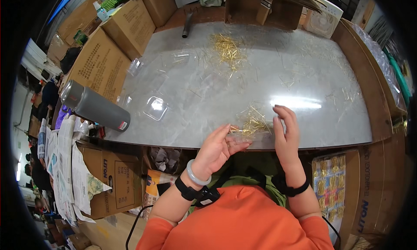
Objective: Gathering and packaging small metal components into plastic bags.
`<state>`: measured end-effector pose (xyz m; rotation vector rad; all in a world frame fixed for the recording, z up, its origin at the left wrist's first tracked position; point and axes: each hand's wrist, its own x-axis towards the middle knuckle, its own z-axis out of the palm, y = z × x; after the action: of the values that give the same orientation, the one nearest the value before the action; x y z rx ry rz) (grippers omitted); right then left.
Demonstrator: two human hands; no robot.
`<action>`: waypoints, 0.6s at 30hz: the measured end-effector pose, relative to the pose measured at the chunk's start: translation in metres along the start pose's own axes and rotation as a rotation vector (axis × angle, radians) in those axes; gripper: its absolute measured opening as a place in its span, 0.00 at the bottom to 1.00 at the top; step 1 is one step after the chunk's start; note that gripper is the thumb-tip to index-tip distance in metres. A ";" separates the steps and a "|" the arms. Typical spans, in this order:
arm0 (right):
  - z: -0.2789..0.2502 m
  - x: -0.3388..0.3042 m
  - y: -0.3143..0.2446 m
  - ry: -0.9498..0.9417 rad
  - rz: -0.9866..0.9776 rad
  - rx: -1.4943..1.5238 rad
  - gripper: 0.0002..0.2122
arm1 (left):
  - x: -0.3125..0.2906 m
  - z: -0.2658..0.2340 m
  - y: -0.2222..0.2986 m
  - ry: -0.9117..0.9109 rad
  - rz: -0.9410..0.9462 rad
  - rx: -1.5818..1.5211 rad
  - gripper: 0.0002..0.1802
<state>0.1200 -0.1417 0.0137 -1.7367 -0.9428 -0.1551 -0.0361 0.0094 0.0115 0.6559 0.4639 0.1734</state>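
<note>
Near the front edge of the grey table (pixel 173 124) lies a loose heap of thin gold-coloured metal pins (pixel 255 122). My left hand (pixel 216 149) is at the heap's left side, palm partly up, with a few gold pins between its thumb and curled fingers. Their exact number is hidden. On the right side of the heap my right hand (pixel 286 130) is raised with fingers stretched and thumb apart, holding nothing visible. A low transparent piece, perhaps a plastic tray (pixel 263 139), shows at the table edge between the hands. A bigger pile of gold pins (pixel 228 50) lies farther back.
A grey bottle (pixel 97 106) and a clear plastic lid-like piece (pixel 157 107) are on the left. Cardboard boxes (pixel 128 26) border the table there. A dark tube (pixel 187 25) and a small white fan (pixel 322 17) are at the back. Filled packs (pixel 330 180) lie at lower right.
</note>
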 end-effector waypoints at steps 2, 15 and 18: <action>-0.007 -0.023 -0.004 -0.061 -0.055 -0.036 0.16 | -0.001 -0.003 0.000 -0.002 -0.010 -0.017 0.22; 0.041 -0.065 -0.026 -0.059 -0.217 -0.315 0.47 | 0.000 -0.012 -0.003 0.005 -0.059 -0.126 0.21; 0.046 -0.066 -0.031 -0.058 -0.204 -0.322 0.43 | 0.000 -0.013 -0.004 -0.023 -0.064 -0.202 0.21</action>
<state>0.0397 -0.1334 -0.0160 -1.9418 -1.1881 -0.4107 -0.0418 0.0138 0.0002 0.4438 0.4378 0.1497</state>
